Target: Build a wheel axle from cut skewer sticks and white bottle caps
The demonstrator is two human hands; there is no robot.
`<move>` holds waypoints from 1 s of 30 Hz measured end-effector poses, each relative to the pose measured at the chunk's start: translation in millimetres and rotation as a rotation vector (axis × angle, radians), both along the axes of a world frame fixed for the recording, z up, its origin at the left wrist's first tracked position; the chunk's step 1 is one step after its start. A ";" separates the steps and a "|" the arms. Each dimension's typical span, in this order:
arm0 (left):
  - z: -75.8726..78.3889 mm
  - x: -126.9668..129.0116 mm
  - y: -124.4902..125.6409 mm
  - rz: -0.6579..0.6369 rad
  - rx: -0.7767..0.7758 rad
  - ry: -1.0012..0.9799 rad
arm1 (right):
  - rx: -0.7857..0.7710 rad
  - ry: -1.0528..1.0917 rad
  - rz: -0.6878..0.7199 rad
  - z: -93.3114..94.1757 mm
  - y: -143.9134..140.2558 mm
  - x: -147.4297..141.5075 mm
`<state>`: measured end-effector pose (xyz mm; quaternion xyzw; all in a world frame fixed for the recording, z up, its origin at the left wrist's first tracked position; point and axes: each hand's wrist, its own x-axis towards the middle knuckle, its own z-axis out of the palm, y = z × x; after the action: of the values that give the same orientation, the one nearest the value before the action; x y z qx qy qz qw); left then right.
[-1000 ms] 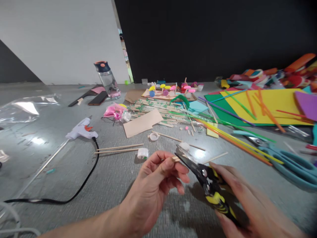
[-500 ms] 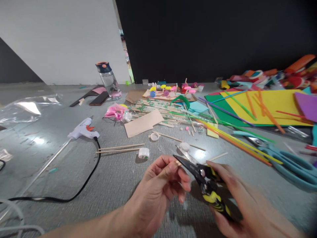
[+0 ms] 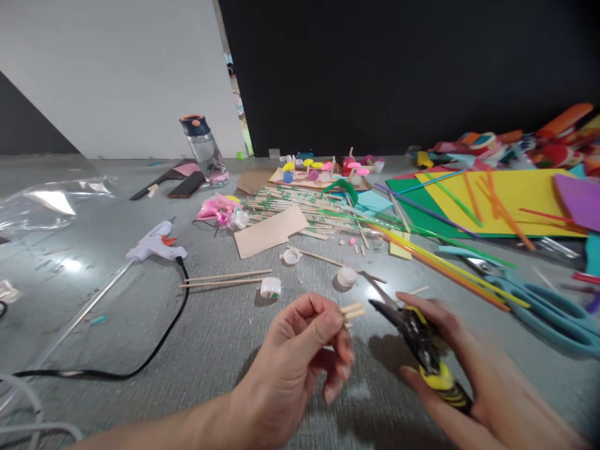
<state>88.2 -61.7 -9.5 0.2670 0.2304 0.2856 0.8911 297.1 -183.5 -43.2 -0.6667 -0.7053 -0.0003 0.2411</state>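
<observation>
— Where do we have the short sticks point(image 3: 352, 310) right now?

— Pinched in our left hand point(image 3: 300, 350), thumb against forefinger. Two cut ends poke out past the fingertips toward the right, side by side and touching.

— And the cutters point(image 3: 424, 350)?

— Our right hand point(image 3: 462, 375) is wrapped around the yellow-and-black handles. The dark blades point up and left, at the stick ends. The tip sits just beside them, a little to the right; we can't tell whether the blades are parted, they are blurred.

— So how do the two lie to each other?

— The sticks run roughly level, left to right, and the cutters come at them on a slant from lower right. The hands are apart, with a narrow gap between stick ends and blade tip. The left hand is the nearer one, since it holds them.

— What do the sticks look like?

— Pale wood, thin, blunt-cut ends. Longer ones of the same kind point(image 3: 225, 280) lie on the desk point(image 3: 220, 337) beyond our left hand, by a small white cap point(image 3: 270, 287).
</observation>
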 end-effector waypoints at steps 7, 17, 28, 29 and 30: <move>-3.1 2.2 -1.1 -0.015 0.035 -0.023 | 0.090 -0.105 0.086 11.4 8.2 -11.9; -8.2 1.4 -0.5 -0.085 0.124 -0.066 | 0.127 -0.150 0.103 15.1 8.1 -13.9; -16.3 2.9 -11.4 -0.189 0.143 -0.044 | 0.109 -0.040 0.131 19.5 11.2 -12.8; -15.5 2.8 -11.2 -0.165 0.149 -0.021 | 0.094 -0.022 0.106 18.1 9.8 -10.7; -14.3 2.5 -10.6 -0.133 0.158 0.014 | 0.080 0.002 0.075 16.7 8.4 -8.8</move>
<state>90.7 -72.3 -23.7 0.3529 0.1952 0.2414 0.8827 288.3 -175.1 -26.5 -0.6297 -0.7288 -0.0189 0.2683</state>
